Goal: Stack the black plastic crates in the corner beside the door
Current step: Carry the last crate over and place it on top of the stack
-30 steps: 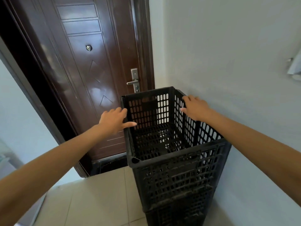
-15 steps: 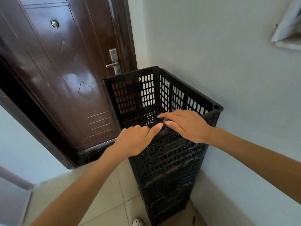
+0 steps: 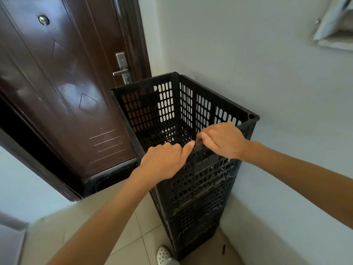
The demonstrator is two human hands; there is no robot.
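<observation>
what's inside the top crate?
Top crate looks empty: only its perforated floor shows. The near strip of the floor is hidden by the left hand and right hand gripping the near rim.

One view only: the camera on your head, wide-angle, tilted forward and down. It looks from above and close into the top crate (image 3: 183, 119) of the stack, your hands at arm's reach in the middle. Door (image 3: 63, 88) far left, wall (image 3: 267, 64) right, floor tiles (image 3: 133, 230) near the bottom edge. No second view to overlap.
</observation>
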